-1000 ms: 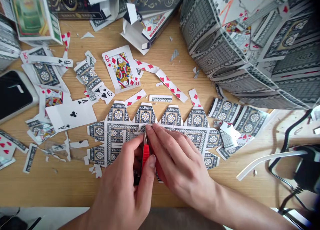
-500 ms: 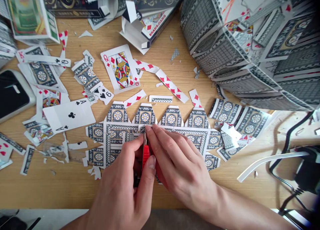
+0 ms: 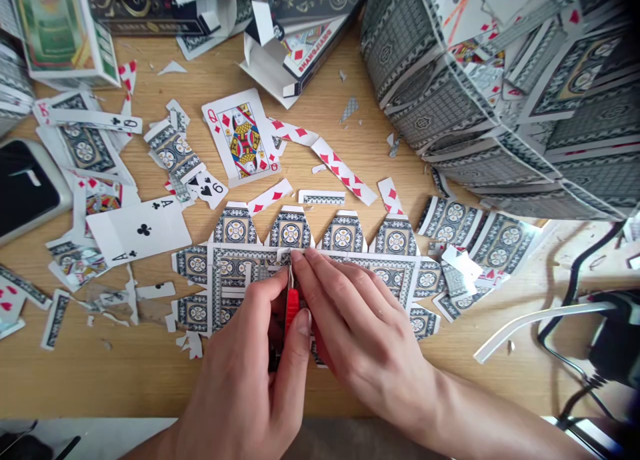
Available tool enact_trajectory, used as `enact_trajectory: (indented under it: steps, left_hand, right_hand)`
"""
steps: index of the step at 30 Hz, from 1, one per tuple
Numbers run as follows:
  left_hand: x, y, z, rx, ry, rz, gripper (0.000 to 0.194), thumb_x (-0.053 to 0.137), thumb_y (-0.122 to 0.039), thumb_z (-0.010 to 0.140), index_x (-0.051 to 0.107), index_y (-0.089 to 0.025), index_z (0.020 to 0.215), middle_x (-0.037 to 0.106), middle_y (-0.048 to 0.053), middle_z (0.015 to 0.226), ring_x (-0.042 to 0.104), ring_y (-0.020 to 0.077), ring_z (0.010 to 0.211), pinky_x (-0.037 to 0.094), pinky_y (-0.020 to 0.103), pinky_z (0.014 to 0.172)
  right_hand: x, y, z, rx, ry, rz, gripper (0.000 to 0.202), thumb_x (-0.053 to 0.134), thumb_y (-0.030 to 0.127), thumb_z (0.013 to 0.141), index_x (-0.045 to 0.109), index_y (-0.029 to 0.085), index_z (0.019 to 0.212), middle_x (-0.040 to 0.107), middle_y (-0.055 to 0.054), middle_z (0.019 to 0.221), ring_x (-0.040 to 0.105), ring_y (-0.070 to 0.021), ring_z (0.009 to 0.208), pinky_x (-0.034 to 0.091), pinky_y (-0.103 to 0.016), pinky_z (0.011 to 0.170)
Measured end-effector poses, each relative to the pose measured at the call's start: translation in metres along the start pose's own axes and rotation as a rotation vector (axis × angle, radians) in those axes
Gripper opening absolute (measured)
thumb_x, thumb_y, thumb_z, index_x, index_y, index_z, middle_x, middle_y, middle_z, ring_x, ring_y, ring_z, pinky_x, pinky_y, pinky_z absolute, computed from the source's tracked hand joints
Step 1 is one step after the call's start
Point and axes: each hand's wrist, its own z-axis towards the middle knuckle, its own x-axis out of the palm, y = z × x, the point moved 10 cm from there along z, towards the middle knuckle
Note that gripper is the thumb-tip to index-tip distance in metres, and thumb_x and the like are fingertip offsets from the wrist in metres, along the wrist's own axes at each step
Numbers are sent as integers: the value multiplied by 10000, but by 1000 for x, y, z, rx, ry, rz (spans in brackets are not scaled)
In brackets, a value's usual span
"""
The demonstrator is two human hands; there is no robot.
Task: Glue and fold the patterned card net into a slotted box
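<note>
Before me lies a flat piece built from cut playing cards (image 3: 235, 228), dark patterned backs up, with tapered tabs along its edges. My left hand (image 3: 250, 353) is closed around a red-handled tool (image 3: 292, 307) with a narrow metal tip; its lower part is hidden. The tip points away from me, close to a small pale strip (image 3: 284, 254) on the card piece. My right hand (image 3: 365, 320) lies over the piece's right half, fingers extended and close together, fingertips beside the tool's tip. Its thumb is hidden. Both hands cover much of the piece's middle.
A large curved card structure (image 3: 425, 107) holding cards stands at upper right. Opened card boxes (image 3: 320, 53), a queen of diamonds (image 3: 243, 139), an ace of clubs (image 3: 143, 230) and scraps lie around. A phone-like device (image 3: 30, 187) is at left; cables (image 3: 575, 273) run at right.
Hardly anything differs. My left thumb and the red-handled tool have shifted very slightly; my right hand stays in place on the card piece.
</note>
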Motion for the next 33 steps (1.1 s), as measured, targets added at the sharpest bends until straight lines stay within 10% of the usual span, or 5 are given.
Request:
enact_trajectory:
  steps: [33]
  left_hand:
    - [8, 6, -5, -126, 26, -159, 108, 475, -328, 1113, 555, -266, 1151, 727, -5, 937, 701, 152, 741, 531, 264, 649]
  right_hand:
    - [1, 4, 0, 0, -16, -73, 396, 509, 95, 1071, 642, -61, 1410, 743, -235, 1319, 697, -277, 1096, 615, -395, 958]
